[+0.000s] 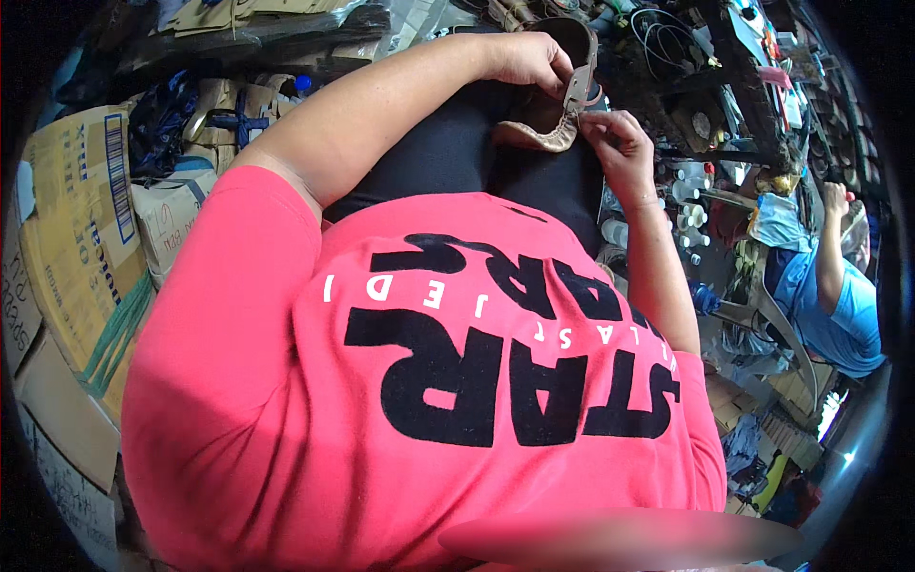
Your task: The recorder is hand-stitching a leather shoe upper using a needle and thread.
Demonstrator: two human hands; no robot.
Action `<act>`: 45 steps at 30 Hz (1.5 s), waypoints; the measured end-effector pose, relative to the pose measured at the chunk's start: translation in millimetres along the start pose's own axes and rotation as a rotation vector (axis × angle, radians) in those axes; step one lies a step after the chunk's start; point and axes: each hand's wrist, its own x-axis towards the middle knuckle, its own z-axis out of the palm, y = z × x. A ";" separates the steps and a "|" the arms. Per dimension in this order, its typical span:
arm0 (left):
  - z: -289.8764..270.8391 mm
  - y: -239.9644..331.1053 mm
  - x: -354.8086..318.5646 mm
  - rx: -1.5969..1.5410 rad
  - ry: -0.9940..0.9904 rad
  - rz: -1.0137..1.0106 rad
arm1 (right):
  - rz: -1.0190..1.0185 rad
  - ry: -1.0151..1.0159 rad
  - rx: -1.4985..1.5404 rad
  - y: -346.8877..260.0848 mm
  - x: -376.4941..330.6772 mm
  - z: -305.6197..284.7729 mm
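A tan and brown leather shoe [548, 136] with a dark inside rests over my lap, at the top of the view. A pale strap with small holes crosses its right side. My left hand [534, 63] is closed on the shoe's edge beside this strap, fingers curled over. Just right of the strap's lower end, my right hand [621, 153] has thumb and forefinger pinched together close to the shoe's rim. Whatever is between those fingertips is too small to make out. Dark trousers [419, 157] lie beneath the shoe.
Cardboard boxes [81, 210] and a dark plastic bag [162, 133] crowd the left. Several white bottles [691, 217] stand right of my right forearm. Tools and cables [667, 43] clutter the upper right. A person in a blue shirt [827, 305] sits at the far right.
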 end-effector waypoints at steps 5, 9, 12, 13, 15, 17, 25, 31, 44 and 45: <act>-3.5 3.5 1.6 0.145 -0.070 -0.020 | -0.047 0.032 -0.119 -17.6 -5.1 3.2; -3.7 3.9 5.6 0.229 -0.121 -0.028 | -0.116 -0.028 -0.412 -37.3 -4.3 -1.7; -5.4 1.1 10.9 0.253 -0.160 -0.028 | -0.181 -0.134 -0.672 -57.9 3.9 -3.8; -5.6 0.9 11.8 0.269 -0.191 -0.029 | -0.196 -0.203 -0.791 -64.4 7.4 -4.1; -7.3 6.3 10.7 0.329 -0.217 -0.024 | -0.246 -0.259 -0.861 -75.2 17.4 -5.3; -5.2 18.3 10.1 0.390 -0.249 -0.014 | -0.401 -0.287 -0.938 -74.7 26.9 -6.9; -13.8 0.9 20.6 0.343 -0.100 -0.025 | -0.322 -0.362 -0.795 -61.7 50.4 -19.5; -12.7 -7.7 28.7 0.245 -0.132 0.054 | -0.377 -0.317 -0.846 -60.2 51.8 -21.8; 1.0 35.0 -109.6 0.361 0.121 -0.151 | 0.448 -0.060 0.734 -3.7 -17.2 -63.9; -11.3 32.5 -123.7 0.339 0.126 -0.221 | 0.446 0.136 1.059 0.9 -27.6 -74.8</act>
